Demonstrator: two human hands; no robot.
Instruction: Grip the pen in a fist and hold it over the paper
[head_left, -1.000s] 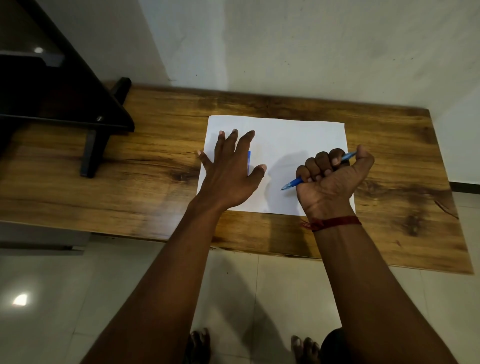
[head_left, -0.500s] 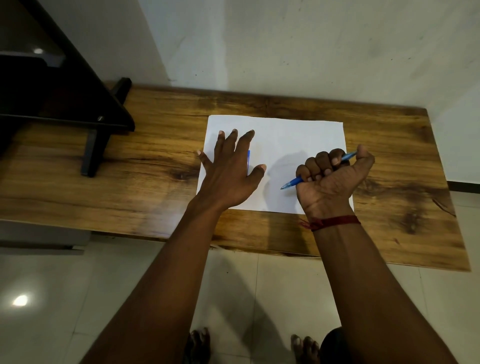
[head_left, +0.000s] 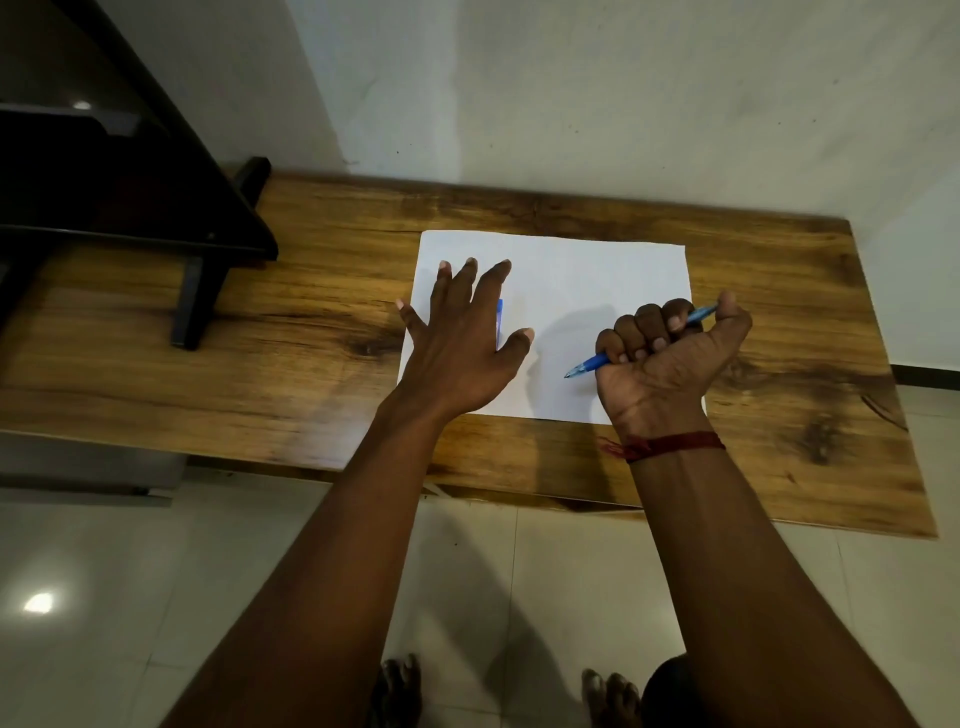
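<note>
A white sheet of paper (head_left: 582, 280) lies flat on the wooden table (head_left: 322, 322). My left hand (head_left: 462, 338) presses on the sheet's left part with fingers straight and spread. A small blue thing (head_left: 500, 323), mostly hidden, shows beside its index finger. My right hand (head_left: 670, 358) grips a blue pen (head_left: 589, 366) in a fist over the sheet's right edge, the pen's tip pointing left and down toward the paper. A red thread (head_left: 670, 446) circles my right wrist.
A dark stand with a black foot (head_left: 195, 301) occupies the table's left end. A pale wall (head_left: 623, 104) rises right behind the table. Light floor tiles (head_left: 104, 597) lie below, and bare feet (head_left: 608, 696) show at the bottom edge.
</note>
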